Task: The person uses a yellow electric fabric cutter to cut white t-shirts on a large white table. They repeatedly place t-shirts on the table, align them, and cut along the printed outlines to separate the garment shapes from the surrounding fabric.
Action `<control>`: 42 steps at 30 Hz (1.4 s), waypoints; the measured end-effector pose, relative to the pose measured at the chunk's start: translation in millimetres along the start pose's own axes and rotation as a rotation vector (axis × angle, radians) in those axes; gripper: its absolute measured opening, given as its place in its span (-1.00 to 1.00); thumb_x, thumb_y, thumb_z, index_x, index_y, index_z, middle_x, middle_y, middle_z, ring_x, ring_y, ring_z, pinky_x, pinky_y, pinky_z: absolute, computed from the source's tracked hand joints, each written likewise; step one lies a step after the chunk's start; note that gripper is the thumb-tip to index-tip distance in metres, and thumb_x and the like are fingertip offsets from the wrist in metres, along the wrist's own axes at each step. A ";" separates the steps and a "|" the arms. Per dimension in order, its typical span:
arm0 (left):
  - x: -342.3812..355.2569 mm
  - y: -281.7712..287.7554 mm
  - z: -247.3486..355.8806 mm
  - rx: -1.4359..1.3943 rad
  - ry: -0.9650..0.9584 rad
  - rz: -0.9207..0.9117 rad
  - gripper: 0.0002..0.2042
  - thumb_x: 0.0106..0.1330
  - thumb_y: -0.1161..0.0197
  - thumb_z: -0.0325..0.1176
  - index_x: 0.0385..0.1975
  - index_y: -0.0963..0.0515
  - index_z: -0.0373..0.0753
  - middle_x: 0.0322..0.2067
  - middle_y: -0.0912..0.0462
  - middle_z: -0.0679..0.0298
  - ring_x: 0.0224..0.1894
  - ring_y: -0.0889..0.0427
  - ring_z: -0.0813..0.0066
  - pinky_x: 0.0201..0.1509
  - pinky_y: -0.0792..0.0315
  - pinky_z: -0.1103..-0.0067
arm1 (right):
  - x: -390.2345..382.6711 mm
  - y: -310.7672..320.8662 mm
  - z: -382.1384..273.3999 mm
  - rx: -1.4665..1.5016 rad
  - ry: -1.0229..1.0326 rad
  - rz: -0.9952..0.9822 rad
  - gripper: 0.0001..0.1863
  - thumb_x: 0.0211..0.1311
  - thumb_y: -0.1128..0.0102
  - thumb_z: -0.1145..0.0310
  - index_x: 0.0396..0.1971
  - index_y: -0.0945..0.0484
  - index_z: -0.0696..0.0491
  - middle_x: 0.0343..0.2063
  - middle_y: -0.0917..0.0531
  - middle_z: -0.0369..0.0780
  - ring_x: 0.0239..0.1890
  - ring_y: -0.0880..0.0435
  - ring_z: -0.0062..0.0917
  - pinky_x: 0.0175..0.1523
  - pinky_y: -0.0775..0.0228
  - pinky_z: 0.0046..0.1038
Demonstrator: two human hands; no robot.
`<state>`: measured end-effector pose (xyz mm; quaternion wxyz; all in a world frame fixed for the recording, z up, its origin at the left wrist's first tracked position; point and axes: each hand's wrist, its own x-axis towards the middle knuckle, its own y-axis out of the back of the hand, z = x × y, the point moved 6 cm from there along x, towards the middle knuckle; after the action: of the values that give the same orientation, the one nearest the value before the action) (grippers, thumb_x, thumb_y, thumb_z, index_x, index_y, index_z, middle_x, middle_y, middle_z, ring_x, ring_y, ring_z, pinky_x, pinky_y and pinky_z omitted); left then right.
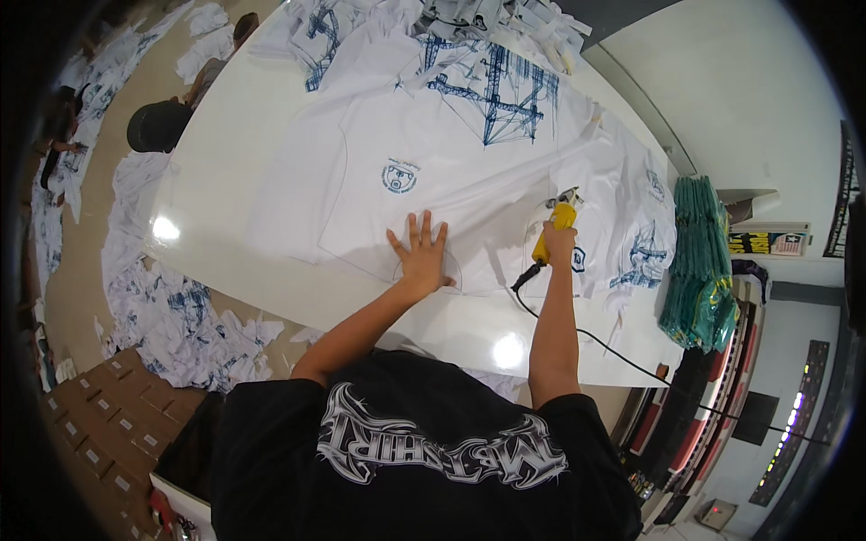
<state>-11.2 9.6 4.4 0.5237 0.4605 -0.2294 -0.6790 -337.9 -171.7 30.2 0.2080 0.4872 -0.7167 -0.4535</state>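
Note:
White fabric [361, 207] with blue crane drawings and small round emblems is spread over a large white table [212, 135]. Thin curved outlines are marked on it. My left hand [422, 261] lies flat on the cloth with its fingers spread, below a round emblem. My right hand [558, 238] grips a yellow electric fabric cutter [553, 231], whose metal head touches or hovers over the cloth; I cannot tell which. A black cord [622, 353] runs from the cutter's rear toward the lower right. The cloth around the cutter is wrinkled.
Crumpled fabric and scraps [505, 20] are heaped at the far end. Green plastic-wrapped packs [695, 261] stand at the table's right edge. Fabric offcuts [194, 316] lie on the floor at left, near brown cartons [104, 433]. A person in a dark cap [159, 126] is beyond the left edge.

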 end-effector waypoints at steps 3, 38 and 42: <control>0.5 -5.8 5.7 -0.004 -0.033 0.012 0.37 -0.15 -0.63 0.28 0.64 0.12 -0.05 0.63 0.42 -0.07 0.62 0.57 -0.29 0.31 0.53 -0.59 | 8.6 19.8 51.5 0.170 0.010 -0.145 -0.34 0.19 -0.38 0.13 0.08 -0.35 0.32 -0.18 -0.65 0.09 -0.25 -0.76 -0.13 -0.19 -0.69 -0.18; -95.5 -51.7 16.6 0.173 0.115 0.084 0.46 -0.24 -0.53 0.50 0.65 0.19 0.00 0.63 0.42 -0.10 0.61 0.44 -0.43 0.36 0.34 -0.56 | -130.9 192.4 242.1 0.406 0.108 -0.173 -0.50 0.24 -0.34 0.33 0.09 -0.42 0.24 -0.22 -0.71 0.06 -0.18 -0.76 -0.15 -0.05 -0.59 -0.23; -54.1 -2.7 0.2 0.185 0.248 0.112 0.48 -0.29 -0.57 0.47 0.65 0.19 0.04 0.63 0.40 -0.10 0.61 0.43 -0.44 0.36 0.28 -0.56 | -153.8 185.2 183.3 0.191 0.259 -0.238 -0.40 0.22 -0.37 0.24 0.11 -0.36 0.28 -0.24 -0.69 0.27 -0.14 -0.71 0.21 -0.05 -0.57 -0.02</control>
<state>-11.3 60.3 23.1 0.5402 0.5736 -0.2501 -0.5627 -500.5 67.8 118.2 0.1962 0.6405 -0.6609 -0.3383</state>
